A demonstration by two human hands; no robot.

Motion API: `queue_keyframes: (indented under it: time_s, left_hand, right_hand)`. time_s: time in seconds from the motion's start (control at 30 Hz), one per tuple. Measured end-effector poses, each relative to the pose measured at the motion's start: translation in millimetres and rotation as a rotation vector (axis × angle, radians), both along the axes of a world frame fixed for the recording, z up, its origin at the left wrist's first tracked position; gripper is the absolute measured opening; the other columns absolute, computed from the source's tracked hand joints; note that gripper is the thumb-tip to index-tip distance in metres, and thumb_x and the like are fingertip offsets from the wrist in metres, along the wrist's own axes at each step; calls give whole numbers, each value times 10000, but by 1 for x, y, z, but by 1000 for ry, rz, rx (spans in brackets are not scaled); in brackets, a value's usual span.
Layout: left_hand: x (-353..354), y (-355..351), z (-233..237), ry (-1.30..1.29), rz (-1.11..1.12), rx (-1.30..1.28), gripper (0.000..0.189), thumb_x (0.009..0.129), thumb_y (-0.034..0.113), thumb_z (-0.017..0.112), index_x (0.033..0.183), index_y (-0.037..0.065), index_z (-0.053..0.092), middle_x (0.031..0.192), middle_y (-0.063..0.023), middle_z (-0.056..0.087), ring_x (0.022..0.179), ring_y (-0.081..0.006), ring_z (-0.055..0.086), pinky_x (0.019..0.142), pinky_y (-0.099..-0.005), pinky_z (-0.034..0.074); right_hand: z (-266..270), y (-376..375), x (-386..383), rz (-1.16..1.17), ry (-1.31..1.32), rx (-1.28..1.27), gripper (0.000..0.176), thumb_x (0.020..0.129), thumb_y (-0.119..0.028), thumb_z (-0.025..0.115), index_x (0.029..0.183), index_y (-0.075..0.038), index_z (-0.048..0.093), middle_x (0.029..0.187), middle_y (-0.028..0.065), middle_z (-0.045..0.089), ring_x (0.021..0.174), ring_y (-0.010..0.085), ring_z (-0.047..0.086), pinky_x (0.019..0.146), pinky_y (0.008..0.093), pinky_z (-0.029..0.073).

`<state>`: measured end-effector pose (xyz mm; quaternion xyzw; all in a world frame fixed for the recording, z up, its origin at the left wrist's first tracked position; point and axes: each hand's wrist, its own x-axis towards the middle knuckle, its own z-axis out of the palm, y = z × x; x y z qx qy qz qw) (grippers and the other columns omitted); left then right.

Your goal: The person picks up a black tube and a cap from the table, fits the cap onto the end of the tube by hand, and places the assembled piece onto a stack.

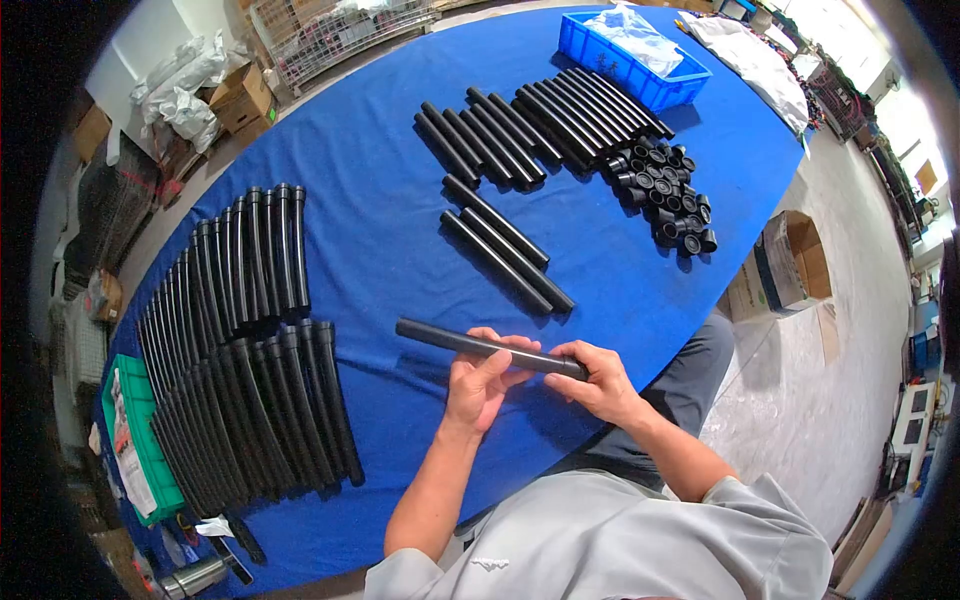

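A black plastic tube (pixel 430 333) is held slanting over the blue cloth, close in front of my body. My left hand (pixel 478 385) is closed around its middle, thumb on top and fingers behind. At the tube's right end, my right hand (pixel 600 382) grips with thumb and fingers, partly hiding that end. Beyond the hands, a few loose black tubes (pixel 508 262) lie slanted on the cloth. Farther off to the right sits a heap of black end caps (pixel 660 187). Two rows of capped tubes (pixel 270 255) are laid side by side on the left.
More tubes (pixel 590 112) lie in a row near a blue crate (pixel 640 85) holding clear plastic. A green crate (pixel 150 455) stands at the left table edge, near a metal cup (pixel 195 578). On the floor to the right is an open cardboard box (pixel 785 265).
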<state>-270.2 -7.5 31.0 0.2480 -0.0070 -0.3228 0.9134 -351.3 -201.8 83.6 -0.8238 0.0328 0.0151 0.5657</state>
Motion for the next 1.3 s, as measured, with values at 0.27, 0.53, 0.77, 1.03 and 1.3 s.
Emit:
queue_keyframes:
  time_s: [0.27,0.53,0.77,1.03,1.3]
  left_hand:
    - [-2,-4,6,39,54,24,273,899,-14,695,1118,83,565,1172,-236,672,1176,-403,641,973,-529,582]
    - [0,-2,2,-23,-10,11,258,913,-1,691,1118,83,559,1172,-224,675,1152,-388,654,976,-505,576]
    - [-3,0,3,-24,-35,118,286,921,15,684,1144,101,526,1169,-206,670,1150,-374,654,983,-513,563]
    - [1,-1,-2,-29,-59,93,282,929,64,705,1140,124,528,1182,-171,678,1162,-316,657,918,-485,598]
    - [3,-5,-5,-6,-64,38,280,921,28,706,1114,111,521,1122,-165,693,1106,-321,682,938,-508,593]
  right_hand:
    - [-19,3,-1,13,-415,-365,370,868,-205,772,1146,-2,637,950,177,646,861,318,675,682,383,531]
    - [5,-2,-1,-123,463,595,354,879,-182,772,1145,12,641,830,131,661,695,211,653,608,310,495]
    - [-2,5,-9,16,-272,-277,323,881,-132,756,1149,11,647,900,146,674,730,255,655,661,373,530]
    - [-8,0,2,14,-241,-186,207,925,-77,681,1107,18,653,842,60,668,620,114,598,537,246,493]
    - [-9,-10,2,-84,313,457,196,959,-131,657,1089,15,658,850,32,652,662,82,582,538,233,474]
